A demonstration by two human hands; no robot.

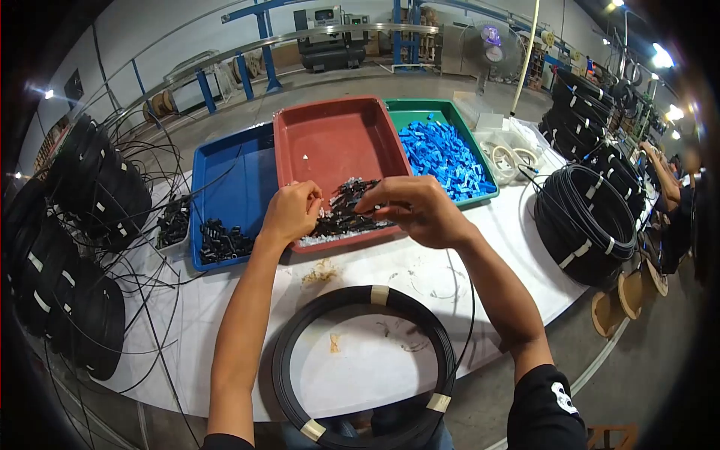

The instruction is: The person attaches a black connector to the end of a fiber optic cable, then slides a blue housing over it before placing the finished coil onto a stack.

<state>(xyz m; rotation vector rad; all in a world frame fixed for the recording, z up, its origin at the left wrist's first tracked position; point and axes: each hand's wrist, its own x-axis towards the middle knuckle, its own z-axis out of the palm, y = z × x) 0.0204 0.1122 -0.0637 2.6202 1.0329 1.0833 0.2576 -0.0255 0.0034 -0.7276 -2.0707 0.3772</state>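
My left hand (292,213) is over the near left edge of the red tray (337,139), its fingers curled together; whatever they pinch is too small or hidden to name. Over the tray's near right part, my right hand (424,211) has its fingers loosely curved and apart, just above a pile of small black parts (349,210) with clear and whitish bits among them. A coil of black cable (281,352), bound with pale tape, lies between my forearms at the table's front edge. One loose strand rises from the coil toward my right wrist and passes behind it.
A blue tray (214,176) with black parts is at left, and a green tray (484,176) of blue pieces at right. Cable coils (97,187) with loose strands crowd the left side. More coils (585,221) stand at right, where another person's arm (661,176) shows.
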